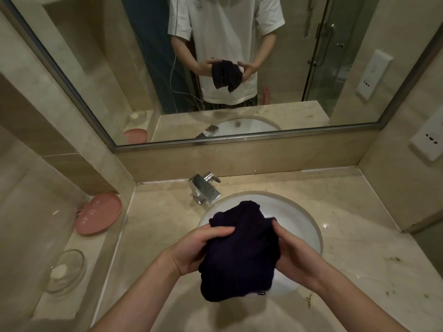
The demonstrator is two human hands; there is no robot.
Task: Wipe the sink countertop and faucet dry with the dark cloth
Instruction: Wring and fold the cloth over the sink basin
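A bunched dark cloth [239, 252] hangs in the air above the white round sink [299, 216]. My left hand [199, 248] grips its left side and my right hand [292, 252] grips its right side. The chrome faucet [205, 189] stands behind the basin at its far left rim, apart from the cloth. The beige marble countertop [359, 248] surrounds the sink, with dark specks and small wet glints on its right part.
A pink dish [98, 213] and a clear glass dish holding white soap [64, 269] sit on a raised ledge at the left. A wall mirror [215, 68] rises behind the faucet. A wall socket [429, 142] is at the right.
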